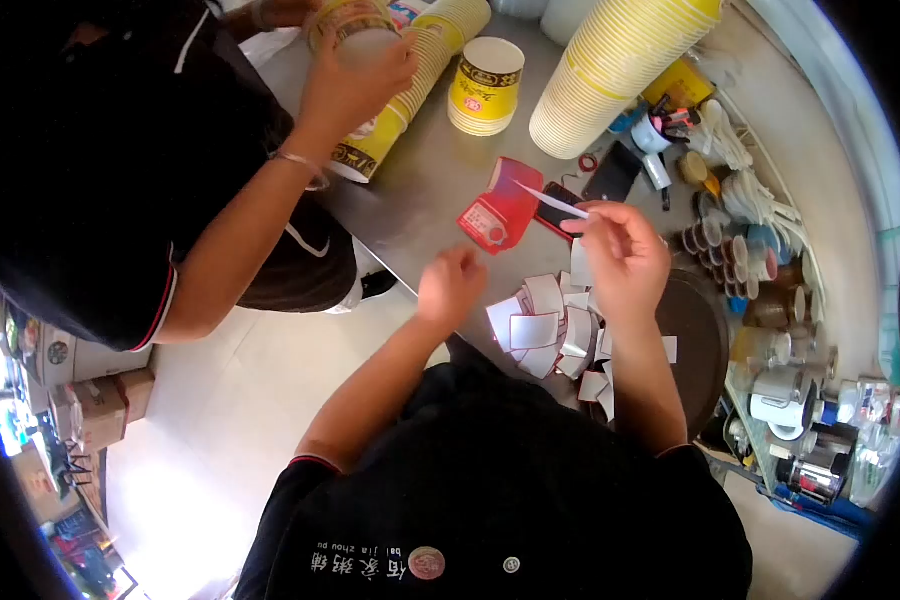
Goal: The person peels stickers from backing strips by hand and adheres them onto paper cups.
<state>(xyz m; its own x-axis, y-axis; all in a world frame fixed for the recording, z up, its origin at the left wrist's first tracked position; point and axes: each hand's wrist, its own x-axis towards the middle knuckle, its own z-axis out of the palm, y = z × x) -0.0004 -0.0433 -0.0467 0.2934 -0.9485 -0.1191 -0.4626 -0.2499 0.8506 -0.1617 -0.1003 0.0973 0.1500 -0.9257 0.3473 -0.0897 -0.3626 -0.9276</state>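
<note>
Between the thumb and fingers of my right hand is a thin white strip, its far end over a red printed packet on the metal table. My left hand is closed with its fingers bent, just below the packet; what it holds, if anything, is too small to tell. A loose pile of white cards with red edges lies between my forearms. Beside the packet is a dark phone with a red edge, partly behind the strip.
At the left a co-worker's arm reaches over the metal table to yellow cups. Yellow cups and a tall cup stack stand at the back. A round dark tray and shelves of jars are on the right.
</note>
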